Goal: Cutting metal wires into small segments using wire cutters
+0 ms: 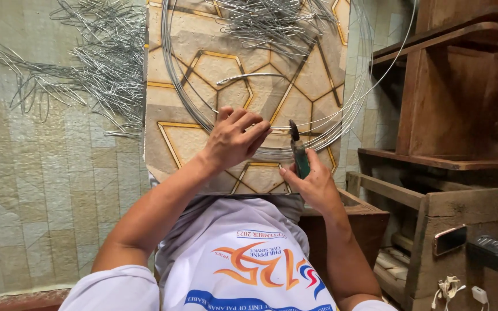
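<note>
The left hand [234,138] pinches the big round coil of shiny grey wire [203,115] on the brown patterned board [185,144], just left of the green-handled pliers [298,151] held tight in the right hand [312,184], nose pointing up at the wire.

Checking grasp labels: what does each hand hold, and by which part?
Right hand: pliers, by the green handles. Left hand: wire coil, pinched at its near edge.

Soft even light, sharp centre, wide-angle edge warp
</note>
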